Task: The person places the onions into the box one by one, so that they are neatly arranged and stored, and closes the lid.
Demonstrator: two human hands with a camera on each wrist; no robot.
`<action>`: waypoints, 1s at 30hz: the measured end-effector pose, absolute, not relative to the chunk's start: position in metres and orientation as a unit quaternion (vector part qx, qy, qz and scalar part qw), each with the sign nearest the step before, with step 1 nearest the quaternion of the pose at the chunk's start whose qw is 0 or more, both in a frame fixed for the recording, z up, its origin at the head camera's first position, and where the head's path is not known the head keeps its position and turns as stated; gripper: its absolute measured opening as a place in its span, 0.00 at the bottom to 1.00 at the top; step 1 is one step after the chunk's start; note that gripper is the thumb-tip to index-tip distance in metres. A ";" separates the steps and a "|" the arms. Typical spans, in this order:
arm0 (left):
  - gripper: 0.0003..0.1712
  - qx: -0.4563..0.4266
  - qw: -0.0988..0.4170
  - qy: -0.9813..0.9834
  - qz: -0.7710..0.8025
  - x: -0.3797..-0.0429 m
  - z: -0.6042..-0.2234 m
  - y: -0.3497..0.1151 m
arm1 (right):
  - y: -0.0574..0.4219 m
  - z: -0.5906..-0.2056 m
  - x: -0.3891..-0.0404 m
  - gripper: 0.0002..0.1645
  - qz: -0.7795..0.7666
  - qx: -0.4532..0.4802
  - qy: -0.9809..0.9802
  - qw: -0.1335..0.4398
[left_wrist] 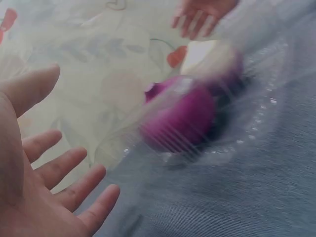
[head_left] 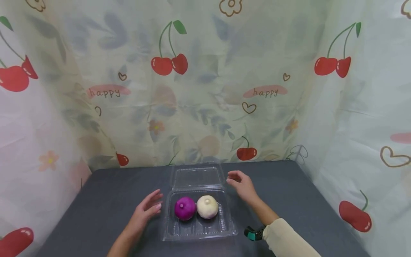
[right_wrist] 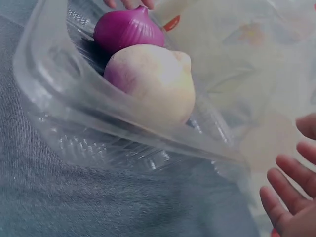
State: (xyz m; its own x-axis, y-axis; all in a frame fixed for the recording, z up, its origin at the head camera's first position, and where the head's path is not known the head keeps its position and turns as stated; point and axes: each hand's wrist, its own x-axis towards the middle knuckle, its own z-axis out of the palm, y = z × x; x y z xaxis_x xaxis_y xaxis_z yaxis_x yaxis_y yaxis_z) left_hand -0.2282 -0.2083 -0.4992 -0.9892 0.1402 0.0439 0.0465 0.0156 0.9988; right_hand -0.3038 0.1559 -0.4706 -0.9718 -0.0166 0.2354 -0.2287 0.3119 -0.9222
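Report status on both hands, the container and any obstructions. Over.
Left hand empty, left of clear container. Right hand empty, beside open lid. Purple onion and whitish bulb inside container. No obstruction seen.

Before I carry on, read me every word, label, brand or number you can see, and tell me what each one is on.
"happy": left pink patch on the back curtain.
"happy": right pink patch on the same curtain.
No text can be made out on the clear container, purple bulb, white bulb or wristband; any small marking there is unreadable.
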 end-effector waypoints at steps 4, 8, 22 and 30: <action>0.31 0.044 0.046 0.691 0.720 -0.241 -0.496 -0.210 | 0.157 -0.481 -0.311 0.17 0.618 0.004 -0.784 0.061; 0.31 0.024 0.052 0.690 0.722 -0.255 -0.498 -0.212 | 0.156 -0.487 -0.317 0.21 0.641 -0.043 -0.766 0.027; 0.36 0.030 0.091 0.695 0.713 -0.289 -0.505 -0.207 | 0.140 -0.492 -0.329 0.32 0.657 -0.049 -0.752 -0.022; 0.36 0.028 0.095 0.694 0.713 -0.296 -0.510 -0.204 | 0.132 -0.492 -0.328 0.33 0.642 -0.052 -0.765 -0.028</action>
State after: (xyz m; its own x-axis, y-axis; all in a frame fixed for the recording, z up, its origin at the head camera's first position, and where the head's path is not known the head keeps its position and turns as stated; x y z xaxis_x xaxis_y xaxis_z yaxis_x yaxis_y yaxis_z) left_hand -0.2960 -0.2038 -0.5096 -0.9803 0.1752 -0.0914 -0.0963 -0.0195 0.9952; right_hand -0.3280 0.1318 -0.4915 -0.9930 0.0434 -0.1096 0.1155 0.1713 -0.9784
